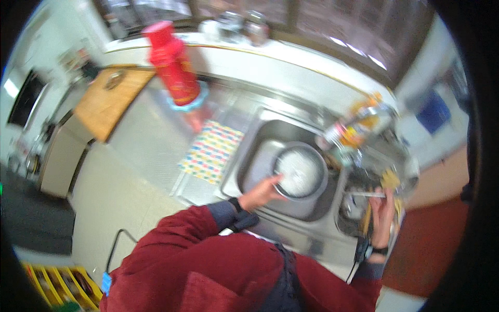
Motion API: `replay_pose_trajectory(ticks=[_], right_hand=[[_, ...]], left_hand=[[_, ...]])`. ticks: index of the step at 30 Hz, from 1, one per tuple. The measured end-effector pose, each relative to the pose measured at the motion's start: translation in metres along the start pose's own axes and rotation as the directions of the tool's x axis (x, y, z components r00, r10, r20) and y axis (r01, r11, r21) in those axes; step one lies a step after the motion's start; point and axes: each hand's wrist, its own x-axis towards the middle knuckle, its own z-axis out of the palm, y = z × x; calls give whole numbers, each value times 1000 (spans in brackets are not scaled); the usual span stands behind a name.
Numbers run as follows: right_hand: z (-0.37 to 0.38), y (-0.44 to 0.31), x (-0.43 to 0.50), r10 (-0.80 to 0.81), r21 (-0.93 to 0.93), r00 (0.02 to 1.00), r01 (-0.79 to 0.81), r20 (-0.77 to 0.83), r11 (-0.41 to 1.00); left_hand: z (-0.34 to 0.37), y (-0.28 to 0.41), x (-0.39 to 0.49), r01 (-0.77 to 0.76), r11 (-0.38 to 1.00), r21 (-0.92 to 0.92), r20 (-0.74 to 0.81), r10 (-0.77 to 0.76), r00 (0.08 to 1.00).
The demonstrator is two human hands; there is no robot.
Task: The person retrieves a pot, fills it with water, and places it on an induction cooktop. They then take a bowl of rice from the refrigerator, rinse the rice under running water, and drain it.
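My left hand (262, 193) grips the near left rim of a round metal bowl (323, 177) over the large sink basin (255, 177). Inside the bowl is something white (299, 171); the blur hides whether it is foam, cloudy water or grains. At the smaller basin on the right, my right hand (383, 210) has its fingers on a thin pale bar (362, 194), which looks like a utensil handle. Below that bar lies a shiny metal item (354, 206), and a wooden handle (367, 220) stands beside my right hand. A yellowish sponge-like piece (390, 179) sits just beyond my fingertips.
Left of the sink lies a colourful checked cloth (212, 152). A red thermos flask (173, 66) stands behind it. Bottles (351, 130) crowd the sink's back right corner. A wooden board (113, 97) lies far left. Glass jars (230, 25) line the windowsill.
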Motion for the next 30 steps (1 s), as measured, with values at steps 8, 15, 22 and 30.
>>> replay_pose_trajectory(ticks=[8,15,22,30], right_hand=[[102,60,13,-200,-453,951,289,235,843],[141,110,19,-53,-513,926,254,373,820],[124,94,19,103,-643,939,142,328,753],[144,95,4,185,-405,775,100,604,909]], left_hand=[[4,-2,-16,3,1000,-7,14,-3,1000],[13,4,-43,-106,994,-5,1,106,994],[-2,2,-42,-66,997,31,-3,66,998],[-3,8,-41,15,1000,-3,-11,-15,1000]])
